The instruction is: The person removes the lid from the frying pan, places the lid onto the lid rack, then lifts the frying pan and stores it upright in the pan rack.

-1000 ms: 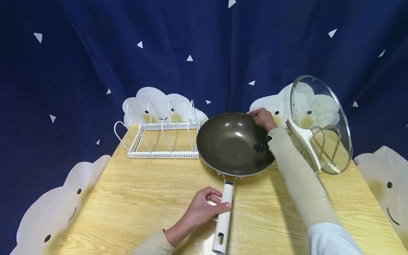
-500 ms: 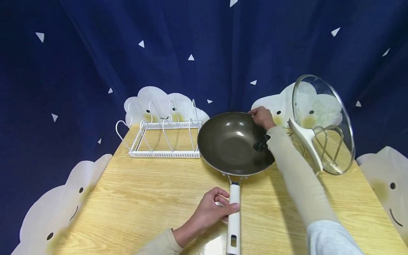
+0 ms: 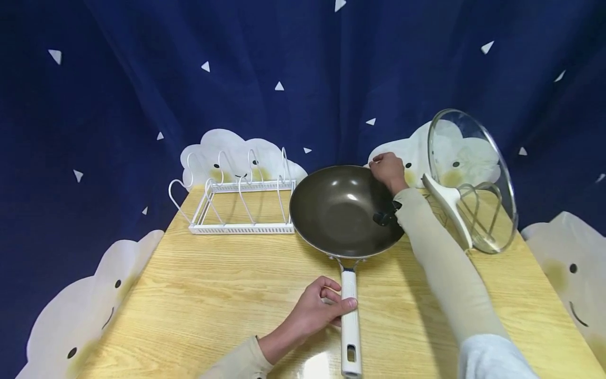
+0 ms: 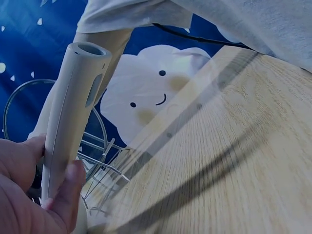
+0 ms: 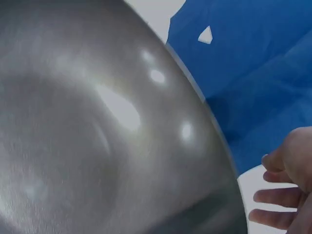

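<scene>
A dark wok [image 3: 347, 210] with a long white handle [image 3: 350, 326] faces up in the middle of the head view. My left hand [image 3: 319, 308] pinches that handle between thumb and fingers; the left wrist view shows the handle's hollow end [image 4: 87, 51] pointing up. Beyond the wok's far right rim is my right hand [image 3: 389, 169]. A gap separates its loosely bent fingers [image 5: 275, 196] from the rim in the right wrist view, and nothing is in them. The right forearm and its small black wrist camera [image 3: 385, 216] cover the wok's right side.
A white wire rack [image 3: 241, 229] with upright loops stands left of the wok, close to its rim. To the right, a glass lid [image 3: 508, 210] with a white grip [image 3: 450, 205] leans upright in a wire stand. A blue curtain [image 3: 236, 63] hangs behind the wooden table [image 3: 213, 284].
The wok's handle has swung to the right with my left hand on it. My right hand has come off the far rim and risen slightly.
</scene>
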A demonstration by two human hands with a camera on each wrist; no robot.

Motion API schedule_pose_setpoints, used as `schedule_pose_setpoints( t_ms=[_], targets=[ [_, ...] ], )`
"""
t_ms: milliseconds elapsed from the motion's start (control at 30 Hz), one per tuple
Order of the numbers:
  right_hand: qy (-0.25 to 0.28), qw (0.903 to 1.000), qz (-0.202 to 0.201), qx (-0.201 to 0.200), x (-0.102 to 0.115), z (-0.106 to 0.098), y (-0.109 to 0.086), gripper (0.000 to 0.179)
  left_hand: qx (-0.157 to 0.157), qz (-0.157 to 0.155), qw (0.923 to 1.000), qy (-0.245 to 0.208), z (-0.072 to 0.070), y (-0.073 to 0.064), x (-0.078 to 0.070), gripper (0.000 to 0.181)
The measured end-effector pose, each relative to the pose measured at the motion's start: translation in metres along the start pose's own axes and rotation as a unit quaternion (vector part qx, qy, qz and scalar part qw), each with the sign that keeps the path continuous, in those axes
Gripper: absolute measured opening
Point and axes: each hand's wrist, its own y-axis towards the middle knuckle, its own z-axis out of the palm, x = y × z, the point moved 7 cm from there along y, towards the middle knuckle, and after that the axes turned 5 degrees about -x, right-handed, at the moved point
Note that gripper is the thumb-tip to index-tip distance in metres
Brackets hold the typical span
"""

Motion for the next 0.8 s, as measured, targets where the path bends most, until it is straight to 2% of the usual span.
schedule_pose_setpoints(
  t_ms=[133,333,433,567,800],
  targets=[
    [0.032,0.9993,0.002,-0.02,0.009,-0.011,-0.008,0.039,0.012,-0.014,0.9998,-0.002,0.002,-0.004,0.001,0.056],
    [0.075,0.9972,-0.01,0.0,0.034,-0.028,-0.038,0.046,0.051,-0.032,0.9979,0.024,0.002,-0.016,0.002,0.074],
    [0.101,0.9945,-0.017,0.021,0.047,-0.036,-0.059,0.047,0.064,-0.034,0.9963,0.047,-0.001,-0.022,0.004,0.075],
    [0.123,0.99,-0.045,0.052,0.06,-0.048,-0.091,0.049,0.076,-0.04,0.9948,0.054,-0.002,-0.032,0.007,0.07],
    [0.123,0.9839,-0.1,0.083,0.073,-0.064,-0.151,0.052,0.115,-0.045,0.9924,0.0,0.012,-0.047,0.008,0.054]
  ],
)
